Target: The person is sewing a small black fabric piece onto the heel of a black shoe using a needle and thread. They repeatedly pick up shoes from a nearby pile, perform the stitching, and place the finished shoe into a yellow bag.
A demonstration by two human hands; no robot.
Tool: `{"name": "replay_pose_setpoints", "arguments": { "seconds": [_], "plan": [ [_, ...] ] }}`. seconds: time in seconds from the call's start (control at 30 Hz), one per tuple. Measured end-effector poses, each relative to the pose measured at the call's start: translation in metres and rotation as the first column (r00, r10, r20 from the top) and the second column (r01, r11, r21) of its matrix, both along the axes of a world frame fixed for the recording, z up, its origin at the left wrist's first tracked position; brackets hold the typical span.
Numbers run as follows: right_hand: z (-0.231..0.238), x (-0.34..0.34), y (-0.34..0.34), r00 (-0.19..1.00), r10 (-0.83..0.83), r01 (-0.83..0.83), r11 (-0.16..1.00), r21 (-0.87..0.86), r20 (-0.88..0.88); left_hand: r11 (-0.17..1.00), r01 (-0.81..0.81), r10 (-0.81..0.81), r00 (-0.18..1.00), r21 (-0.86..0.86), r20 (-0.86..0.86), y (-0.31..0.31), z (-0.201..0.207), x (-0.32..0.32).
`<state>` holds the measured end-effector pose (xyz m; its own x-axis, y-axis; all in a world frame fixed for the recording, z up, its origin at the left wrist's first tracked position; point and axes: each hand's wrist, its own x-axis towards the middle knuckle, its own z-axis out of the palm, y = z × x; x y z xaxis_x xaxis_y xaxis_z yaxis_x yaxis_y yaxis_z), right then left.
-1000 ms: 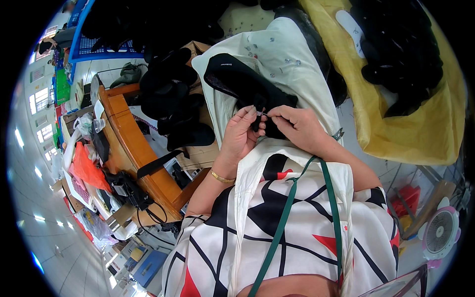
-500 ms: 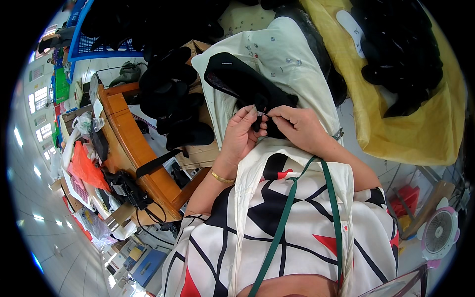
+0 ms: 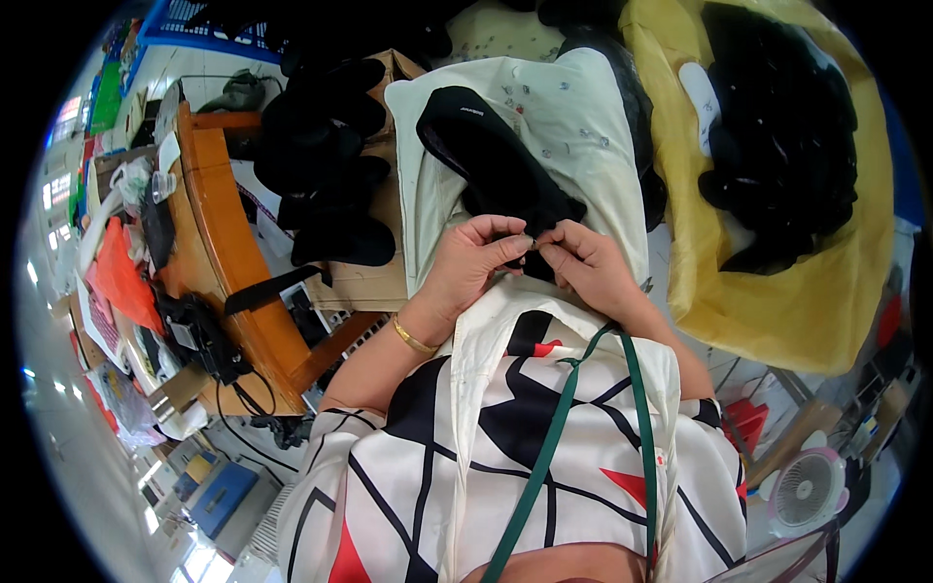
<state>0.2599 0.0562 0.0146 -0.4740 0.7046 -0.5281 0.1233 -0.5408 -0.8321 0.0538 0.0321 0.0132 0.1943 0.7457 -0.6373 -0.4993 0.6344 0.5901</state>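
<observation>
A black cloth shoe (image 3: 486, 146) with a patterned lining lies over the white cloth on my lap, its opening facing up and its near end under my fingers. At that near end my left hand (image 3: 478, 260) pinches with thumb and forefinger. Right beside it, my right hand (image 3: 591, 264) is closed in a pinch too, its fingertips almost touching the left ones. Something tiny sits between the fingertips, too small to name. Dark material shows below the fingers; my hands hide how it joins the shoe.
Black shoes (image 3: 340, 165) are heaped on a cardboard box at the left, beside an orange wooden table (image 3: 219, 223). More black pieces fill a yellow sack (image 3: 807, 330) at the right. A blue crate (image 3: 209, 37) stands at the far left, and a fan (image 3: 809, 489) at the lower right.
My fingertips have come closer together and sit slightly lower in the picture. The right hand's fingers have turned inward toward the left thumb. The whole view has shifted somewhat.
</observation>
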Motion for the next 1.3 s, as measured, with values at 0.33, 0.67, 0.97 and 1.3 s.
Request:
{"name": "replay_pose_setpoints", "arguments": {
  "seconds": [0.33, 0.67, 0.97, 1.3],
  "plan": [
    [-0.003, -0.003, -0.001, 0.998, -0.018, 0.019, 1.0, -0.024, 0.053, 0.995, 0.099, -0.098, 0.99, 0.004, -0.102, 0.004, 0.006, 0.001],
    [-0.008, -0.001, -0.004, 0.999, 0.002, -0.006, 0.995, 0.097, 0.035, 0.995, 0.073, -0.067, 0.994, 0.072, -0.084, 0.004, 0.005, 0.0],
    [-0.015, 0.002, -0.006, 0.999, 0.028, -0.036, 0.966, 0.258, 0.035, 0.995, 0.038, -0.036, 0.999, 0.089, -0.022, 0.002, 0.002, -0.001],
    [-0.004, -0.006, -0.005, 0.999, -0.028, 0.027, 0.999, 0.033, 0.017, 0.994, 0.092, -0.089, 0.995, 0.053, -0.055, 0.001, 0.001, 0.0]
  ]
}}
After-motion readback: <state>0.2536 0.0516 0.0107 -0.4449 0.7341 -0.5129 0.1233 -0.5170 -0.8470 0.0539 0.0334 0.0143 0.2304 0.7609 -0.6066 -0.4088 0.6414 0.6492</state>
